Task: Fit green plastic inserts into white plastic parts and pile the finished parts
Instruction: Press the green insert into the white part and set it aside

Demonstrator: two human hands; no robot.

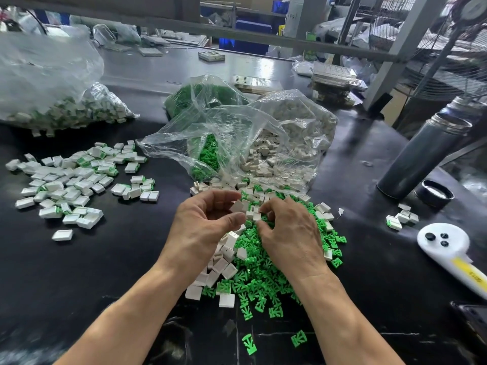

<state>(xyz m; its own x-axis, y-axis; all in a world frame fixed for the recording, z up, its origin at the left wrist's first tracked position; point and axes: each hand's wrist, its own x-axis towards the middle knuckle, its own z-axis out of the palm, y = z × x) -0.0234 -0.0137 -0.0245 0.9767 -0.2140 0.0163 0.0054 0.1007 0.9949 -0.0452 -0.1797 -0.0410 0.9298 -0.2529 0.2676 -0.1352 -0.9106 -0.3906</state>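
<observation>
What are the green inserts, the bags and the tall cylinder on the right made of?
Green inserts: moulded plastic, by the look; uniform bright colour, slight sheen, identical shapes.
Bags: thin clear plastic film; see-through, crinkled, glossy highlights.
Tall cylinder: probably metal with a matte dark grey coat; a bare silvery threaded neck shows at the top. Could be coated plastic.

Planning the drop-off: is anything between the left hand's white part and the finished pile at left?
Nothing visible. The left hand holds a white part; only bare black table lies between it and the finished pile.
</observation>
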